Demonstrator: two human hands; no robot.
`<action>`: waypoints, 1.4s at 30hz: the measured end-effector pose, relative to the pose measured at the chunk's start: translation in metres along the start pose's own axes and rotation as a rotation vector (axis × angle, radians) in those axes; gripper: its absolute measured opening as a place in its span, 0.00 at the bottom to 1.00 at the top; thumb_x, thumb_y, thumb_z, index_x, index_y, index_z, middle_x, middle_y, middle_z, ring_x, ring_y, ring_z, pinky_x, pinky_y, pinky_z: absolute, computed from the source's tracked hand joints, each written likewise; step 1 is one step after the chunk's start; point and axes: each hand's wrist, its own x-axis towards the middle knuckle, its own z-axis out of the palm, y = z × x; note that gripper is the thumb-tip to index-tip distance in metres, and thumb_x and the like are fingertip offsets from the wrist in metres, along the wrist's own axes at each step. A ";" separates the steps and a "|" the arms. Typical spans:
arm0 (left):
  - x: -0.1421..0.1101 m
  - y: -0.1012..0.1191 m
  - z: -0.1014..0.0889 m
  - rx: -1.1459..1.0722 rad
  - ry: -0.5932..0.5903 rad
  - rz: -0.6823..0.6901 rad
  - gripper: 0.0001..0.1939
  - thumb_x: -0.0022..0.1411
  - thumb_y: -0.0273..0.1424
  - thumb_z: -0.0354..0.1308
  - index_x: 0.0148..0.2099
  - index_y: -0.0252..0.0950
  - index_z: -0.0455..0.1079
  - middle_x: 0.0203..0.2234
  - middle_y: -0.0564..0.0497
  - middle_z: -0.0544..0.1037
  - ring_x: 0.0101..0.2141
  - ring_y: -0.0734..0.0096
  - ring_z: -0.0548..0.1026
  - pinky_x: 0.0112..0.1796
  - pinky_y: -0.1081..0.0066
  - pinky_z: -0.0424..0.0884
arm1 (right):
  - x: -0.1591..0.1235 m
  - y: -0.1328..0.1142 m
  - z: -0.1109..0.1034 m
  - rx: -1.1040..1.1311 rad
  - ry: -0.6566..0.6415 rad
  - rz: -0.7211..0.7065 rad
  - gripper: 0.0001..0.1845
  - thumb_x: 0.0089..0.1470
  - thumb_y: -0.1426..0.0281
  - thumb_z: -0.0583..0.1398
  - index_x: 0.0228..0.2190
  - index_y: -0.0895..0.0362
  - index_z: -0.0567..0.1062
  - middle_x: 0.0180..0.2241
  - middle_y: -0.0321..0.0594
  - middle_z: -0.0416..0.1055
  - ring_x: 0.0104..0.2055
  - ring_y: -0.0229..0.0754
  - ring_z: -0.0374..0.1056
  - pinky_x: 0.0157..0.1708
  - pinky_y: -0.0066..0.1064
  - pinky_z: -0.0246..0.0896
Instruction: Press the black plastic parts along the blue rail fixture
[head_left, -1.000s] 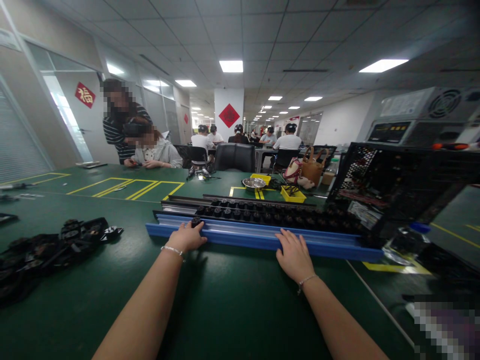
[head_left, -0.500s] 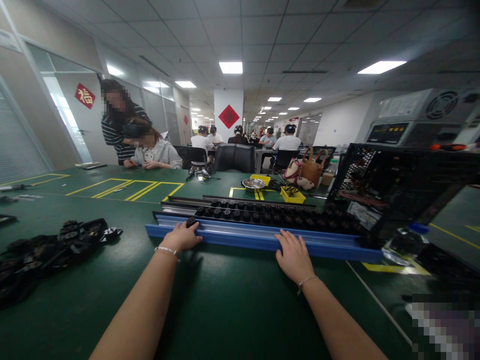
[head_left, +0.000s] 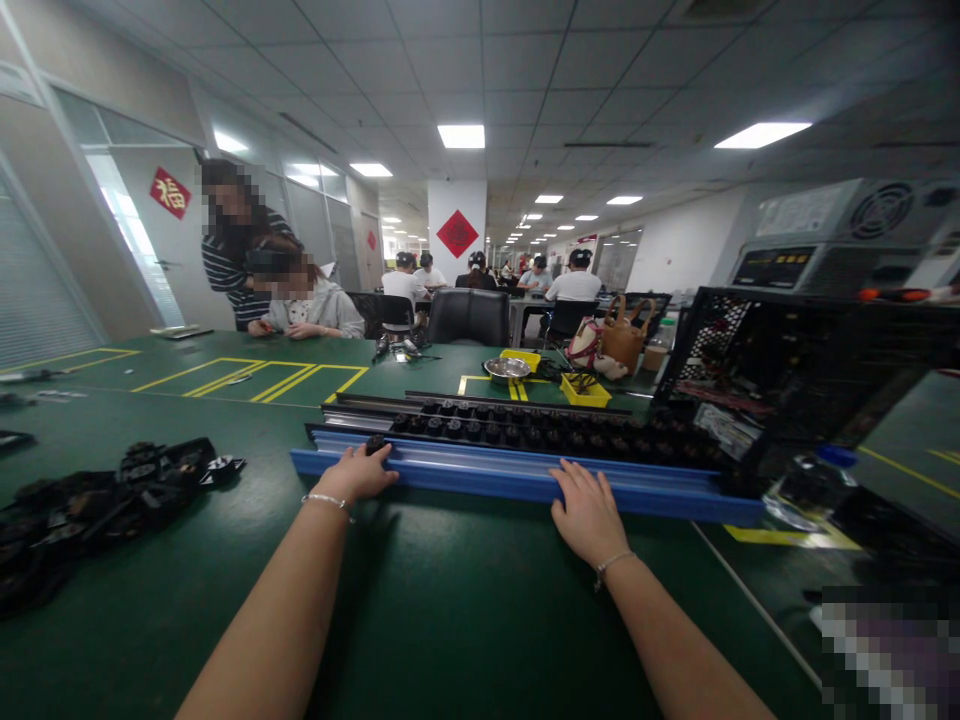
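Observation:
A long blue rail [head_left: 465,478] lies across the green table in front of me. Close to the rail's left end, my left hand [head_left: 356,474] has its thumb and fingers around a small round black part [head_left: 375,443]. My right hand [head_left: 589,508] rests on the rail's near edge, right of its middle, with fingers stretched out and nothing in them. Directly behind the rail run black trays [head_left: 465,432] filled with rows of similar black round parts. The underside of the held part is hidden.
A heap of black parts [head_left: 112,510] lies at the left. On the right are an open computer case [head_left: 787,370] and a clear bottle with a blue cap [head_left: 814,490]. A metal bowl [head_left: 507,370] and a yellow bin [head_left: 585,390] stand behind the trays. Two people are across the table.
My left hand has shifted slightly left along the rail together with the black part. My right hand has stayed in nearly the same place.

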 end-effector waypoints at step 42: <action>0.010 -0.015 0.006 -0.032 0.086 -0.038 0.38 0.52 0.54 0.47 0.62 0.45 0.57 0.59 0.41 0.61 0.58 0.41 0.55 0.51 0.44 0.55 | 0.000 0.000 0.000 -0.001 -0.006 0.003 0.24 0.51 0.73 0.50 0.51 0.55 0.68 0.58 0.42 0.59 0.61 0.44 0.51 0.61 0.46 0.34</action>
